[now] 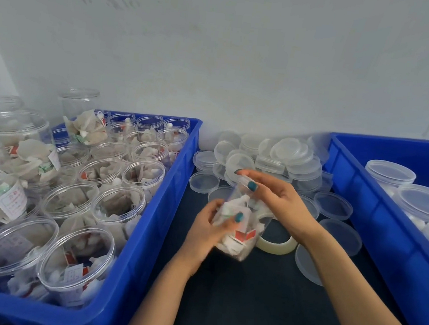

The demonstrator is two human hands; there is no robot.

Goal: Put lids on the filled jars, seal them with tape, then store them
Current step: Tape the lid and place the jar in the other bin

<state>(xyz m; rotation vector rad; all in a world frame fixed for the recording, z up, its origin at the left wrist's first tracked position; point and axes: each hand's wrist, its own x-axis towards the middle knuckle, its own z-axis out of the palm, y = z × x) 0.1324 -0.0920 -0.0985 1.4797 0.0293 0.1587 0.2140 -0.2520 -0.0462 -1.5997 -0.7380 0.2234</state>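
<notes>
Head, left hand point(207, 231) gripping jar point(250, 229), maybe lidded

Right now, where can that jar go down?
The jar fits on the bare near end of the dark table, between the left bin and right bin. Farther back is crowded: tape roll, loose lids, lid pile. The left bin is packed with open jars.

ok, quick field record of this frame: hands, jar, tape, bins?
held jar: filled with sachets, tilted, above the table
left hand: grips the jar's body
right hand: grips the lid at the jar's mouth; seating unclear
tape roll: flat on table, under right wrist, untouched
left bin: open filled jars
right bin: lidded jars
loose lids: piled between bins
</notes>
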